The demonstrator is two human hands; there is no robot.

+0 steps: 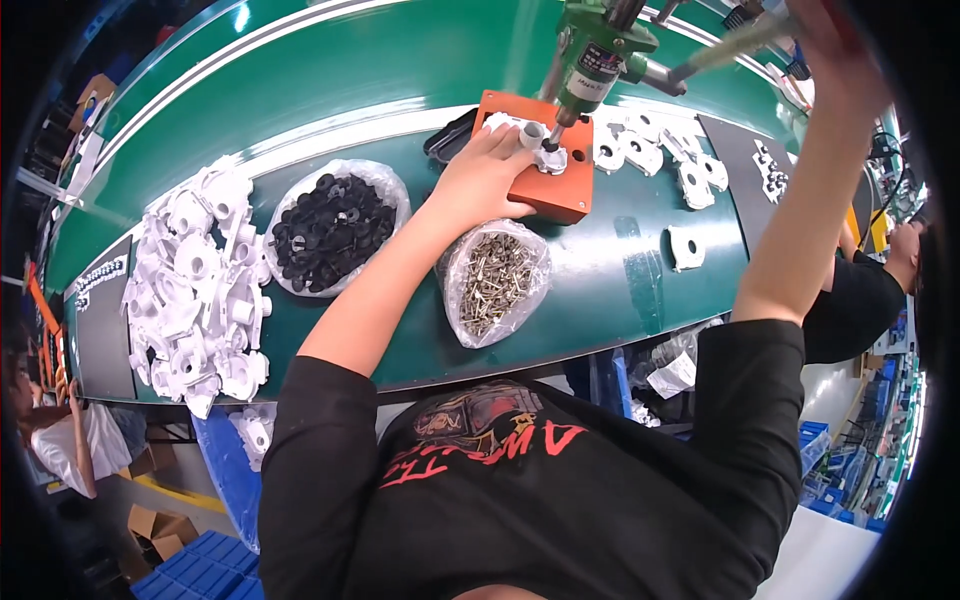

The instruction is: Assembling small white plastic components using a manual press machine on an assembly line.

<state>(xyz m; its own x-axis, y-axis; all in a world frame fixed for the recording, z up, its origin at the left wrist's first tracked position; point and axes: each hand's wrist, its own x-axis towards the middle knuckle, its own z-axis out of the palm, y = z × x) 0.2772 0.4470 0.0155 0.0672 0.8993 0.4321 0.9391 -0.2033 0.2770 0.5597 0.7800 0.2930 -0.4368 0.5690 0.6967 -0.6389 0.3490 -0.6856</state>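
Observation:
My left hand [480, 178] holds a white plastic part [550, 158] down on an orange block [558, 198]. Its fingers reach over the part's far side, next to a short upright tube. From the green press [590, 75], the black-tipped spindle comes down onto this part. Raised at the upper right, my right hand [835, 40] is closed around the end of the press lever [730, 48]; its fingers are partly blurred. Just below my left wrist stands a clear bag of screws [497, 285]. Left of that forearm is a bag of small black parts [335, 230].
White plastic parts [198, 285] lie heaped on the left of the green table [610, 275]. Several more white parts [640, 145] lie right of the block, with a single one [686, 248] nearer. A black tray [450, 137] sits behind my left hand. Other people [870, 300] sit at both sides.

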